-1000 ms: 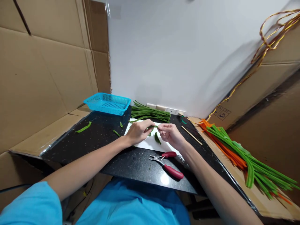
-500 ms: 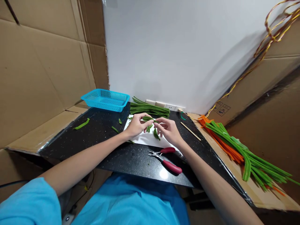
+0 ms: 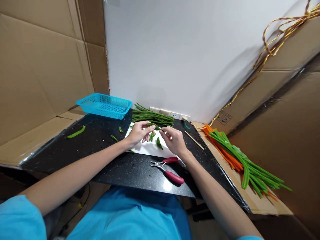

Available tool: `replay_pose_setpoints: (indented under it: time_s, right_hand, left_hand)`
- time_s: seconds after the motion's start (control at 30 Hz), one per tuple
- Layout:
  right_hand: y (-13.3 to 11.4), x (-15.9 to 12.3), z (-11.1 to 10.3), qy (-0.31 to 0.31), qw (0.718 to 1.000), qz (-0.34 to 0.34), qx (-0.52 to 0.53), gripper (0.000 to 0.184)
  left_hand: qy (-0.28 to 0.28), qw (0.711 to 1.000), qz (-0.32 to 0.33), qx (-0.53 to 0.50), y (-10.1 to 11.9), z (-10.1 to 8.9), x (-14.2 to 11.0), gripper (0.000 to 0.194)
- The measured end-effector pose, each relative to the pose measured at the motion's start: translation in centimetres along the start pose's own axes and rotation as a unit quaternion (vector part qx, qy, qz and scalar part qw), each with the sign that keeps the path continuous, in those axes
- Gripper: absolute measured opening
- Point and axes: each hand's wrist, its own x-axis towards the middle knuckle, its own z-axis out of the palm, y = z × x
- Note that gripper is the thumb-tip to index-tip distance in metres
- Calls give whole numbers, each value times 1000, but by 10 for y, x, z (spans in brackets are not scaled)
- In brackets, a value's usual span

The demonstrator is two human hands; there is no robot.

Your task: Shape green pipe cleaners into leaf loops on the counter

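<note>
Both hands meet over a white sheet [image 3: 146,150] on the black counter [image 3: 105,156]. My left hand [image 3: 138,132] and my right hand [image 3: 172,139] each pinch an end of a short green fuzzy stem [image 3: 154,126], bent into a leaf-like loop. Other green looped pieces [image 3: 158,143] lie on the sheet under the hands. A bundle of long green stems [image 3: 152,117] lies just behind them. Red-handled pliers [image 3: 168,168] rest on the counter close to my right wrist.
A blue plastic basket [image 3: 103,105] stands at the back left. Loose green bits [image 3: 75,132] lie on the counter's left side. A wooden stick [image 3: 194,140] lies right of the sheet. Green and orange stems [image 3: 237,156] lie on cardboard at the right. Cardboard walls surround the counter.
My hands have closed in on each other and bent the green stem between them. The view has shifted a little to the right.
</note>
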Motion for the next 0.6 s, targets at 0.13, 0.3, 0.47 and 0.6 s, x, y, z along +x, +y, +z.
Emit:
replay_pose_setpoints:
  time_s: [0.13,0.3,0.47,0.6]
  right_hand:
    - [1,-2,-2,3,999,-13,-30,24]
    - [0,-2,-2,2,1000,5,-8,20]
    - [-1,1,4,3,990,95,100,23]
    - [-4,2,7,-22,973,162,162,26]
  left_hand:
    - [-1,1000,-4,9,1,-1,0,41]
    - [-16,1000,-4,17,2,0,-2,44]
    - [-63,998,-12,24,1,0,-4,46]
    - [-71,994,-2,88,-1,-1,-4,44]
